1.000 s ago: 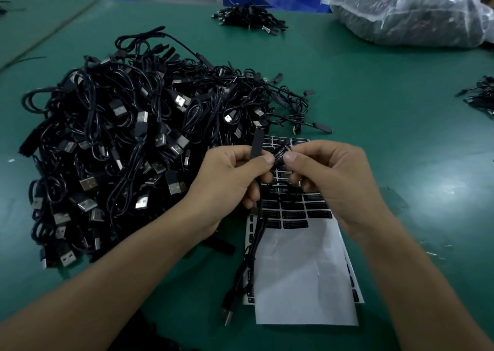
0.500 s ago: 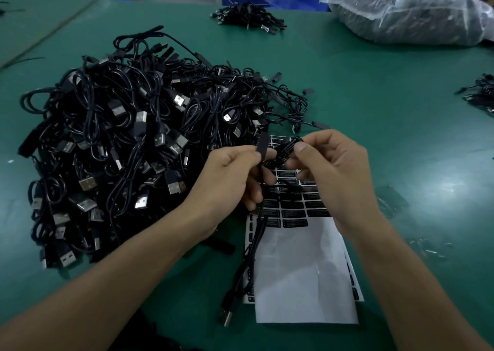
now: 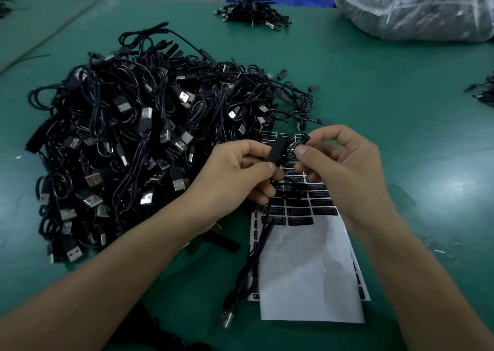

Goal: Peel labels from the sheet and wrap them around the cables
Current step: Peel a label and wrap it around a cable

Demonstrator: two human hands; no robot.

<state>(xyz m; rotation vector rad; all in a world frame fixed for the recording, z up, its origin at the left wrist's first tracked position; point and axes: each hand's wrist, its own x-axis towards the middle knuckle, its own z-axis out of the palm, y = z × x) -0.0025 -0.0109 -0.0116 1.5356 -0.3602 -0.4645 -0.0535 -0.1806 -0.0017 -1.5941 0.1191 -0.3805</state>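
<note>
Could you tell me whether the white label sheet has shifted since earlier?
No; the white label sheet keeps its place beside the heap of black USB cables.

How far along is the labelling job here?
Done: the sheet is bare in its lower half, labels gone. In hand: the left hand holds a cable while the right hand pinches a label beside it. Left: several rows of labels, and probably the big cable pile.

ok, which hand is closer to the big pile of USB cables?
Left. The left hand sits at the right edge of the pile of USB cables, pinching a cable; the right hand, pinching the label, is farther right, over the label sheet.
</note>
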